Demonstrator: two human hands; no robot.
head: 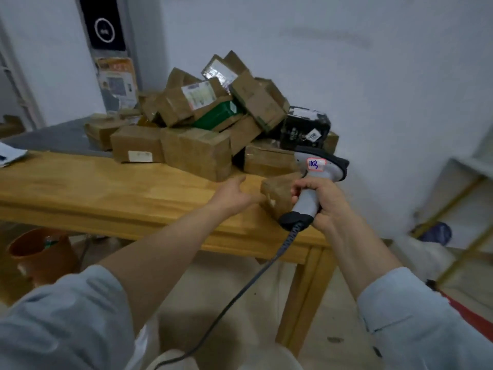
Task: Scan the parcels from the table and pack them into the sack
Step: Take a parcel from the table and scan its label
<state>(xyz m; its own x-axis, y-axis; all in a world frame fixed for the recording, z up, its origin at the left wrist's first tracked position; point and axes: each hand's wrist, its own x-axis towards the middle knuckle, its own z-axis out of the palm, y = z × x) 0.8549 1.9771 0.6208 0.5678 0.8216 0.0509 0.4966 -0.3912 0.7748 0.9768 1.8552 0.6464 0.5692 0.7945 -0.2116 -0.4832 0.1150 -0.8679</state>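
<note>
Head view, the only one we've got. The right hand [326, 202] has its fingers wrapped tight round the handle of the scanner [317, 169]. The scanner's head is tipped forward toward 12 o'clock, aimed over the table, which looks like readiness to read a label. Its cable [240, 289] trails down toward 6 o'clock.

The left hand [234, 194] is spread, fingers loose and holding nothing, thumb up. It is right at the left side of a small brown parcel [276, 193]; with the blur I can't tell if it touches. My read: it's going for that one first because it sits alone near the table's front edge, easiest to take.

That parcel is just right of centre, beside the scanner handle. The pile of parcels [213, 116] sits heaped at 12 o'clock on the wooden table [106, 188], brown boxes with a green one [217, 116] and a black one [305, 126] mixed in.

Pale cloth [213, 303] at 6 o'clock, under the table edge, is probably the sack, kept close for a short drop. An orange bucket [40, 252] stands at 8 o'clock.
</note>
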